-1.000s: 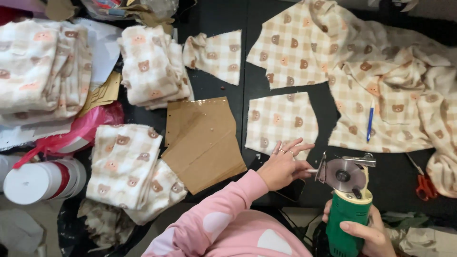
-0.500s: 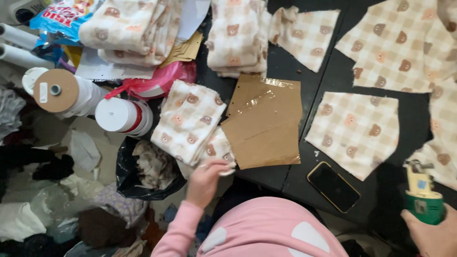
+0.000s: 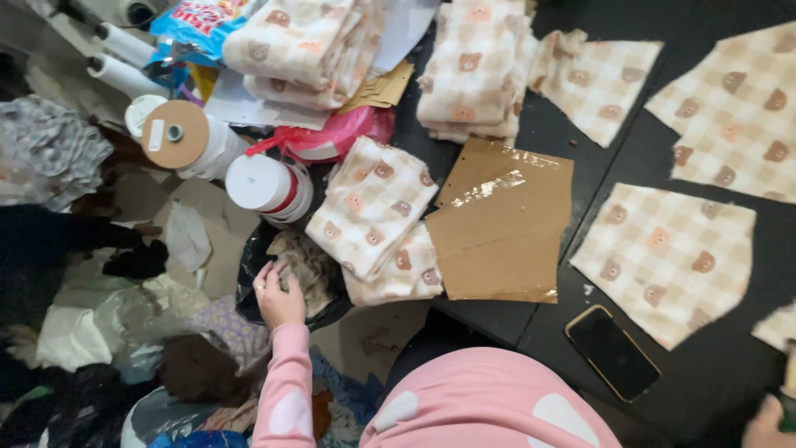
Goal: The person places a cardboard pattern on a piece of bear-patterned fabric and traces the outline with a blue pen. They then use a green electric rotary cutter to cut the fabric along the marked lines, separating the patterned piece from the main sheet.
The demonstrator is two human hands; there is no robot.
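My left hand [image 3: 278, 296], in a pink sleeve, reaches down off the table's left edge onto the fabric scraps in a black bag [image 3: 246, 292]. Its fingers lie on the scraps; whether they grip any is hidden. My right hand [image 3: 764, 425] shows only at the bottom right corner, closed around a green electric cutter [image 3: 788, 396] that is mostly out of frame. Between the hands lie a brown cardboard pattern [image 3: 506, 241], a cut piece of bear-print checked fabric [image 3: 663, 259] and a dark phone [image 3: 612, 353] on the black table [image 3: 539, 137].
Folded bear-print stacks [image 3: 373, 211] sit beside the cardboard, with more stacks [image 3: 473, 66] behind. White tape rolls [image 3: 267, 184], a cardboard-capped roll [image 3: 174, 133] and a pink bag [image 3: 332, 137] crowd the table's left end. Heaped cloth and bags [image 3: 108, 332] cover the floor at left.
My view has swung left and down toward the floor. My left hand left the table near the cutter and dropped to the scrap bag. The cutter slid almost out of view at right.
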